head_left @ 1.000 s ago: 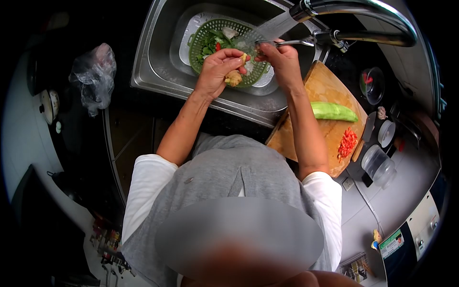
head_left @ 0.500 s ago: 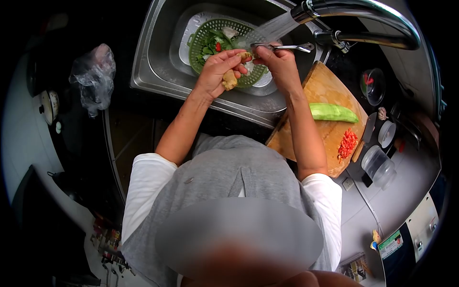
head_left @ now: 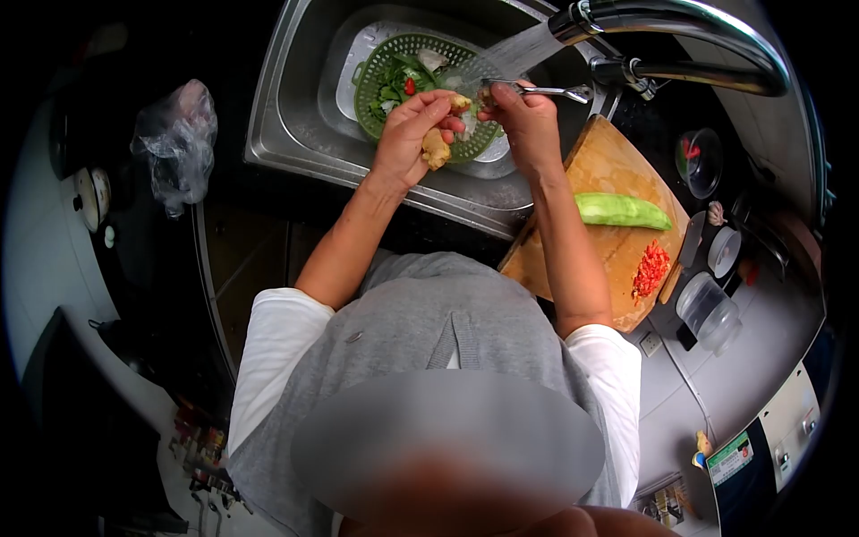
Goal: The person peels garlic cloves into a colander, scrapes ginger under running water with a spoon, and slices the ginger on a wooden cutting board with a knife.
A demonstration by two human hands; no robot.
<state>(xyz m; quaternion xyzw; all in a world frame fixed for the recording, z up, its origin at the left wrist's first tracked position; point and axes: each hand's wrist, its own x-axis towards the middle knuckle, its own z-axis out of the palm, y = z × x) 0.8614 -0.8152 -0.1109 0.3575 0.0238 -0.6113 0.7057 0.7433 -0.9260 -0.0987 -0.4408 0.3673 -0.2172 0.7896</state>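
Note:
My left hand [head_left: 403, 139] is closed around a knobby piece of ginger [head_left: 436, 150], which sticks out below the palm and between the fingertips. Close by on the right, my right hand [head_left: 530, 125] grips a metal peeler [head_left: 559, 91], its handle pointing right and its working end hidden by the fingers. Both hands are over a green colander [head_left: 361, 103] in the sink. Leafy greens [head_left: 392, 79], a red chili [head_left: 410, 86] and pale pieces lie in it. Water [head_left: 519, 52] runs from the faucet [head_left: 676, 16] beside the hands.
Right of the steel sink [head_left: 268, 116], a wooden cutting board [head_left: 617, 170] carries a peeled green gourd [head_left: 624, 211] and chopped red chili [head_left: 650, 270]. A knife [head_left: 689, 242] lies along its edge, near clear containers [head_left: 707, 309]. A plastic bag [head_left: 176, 148] rests at the left.
The ginger and my left hand have shifted slightly right. My right hand and the peeler have also moved a little to the right, widening the gap between the fingertips.

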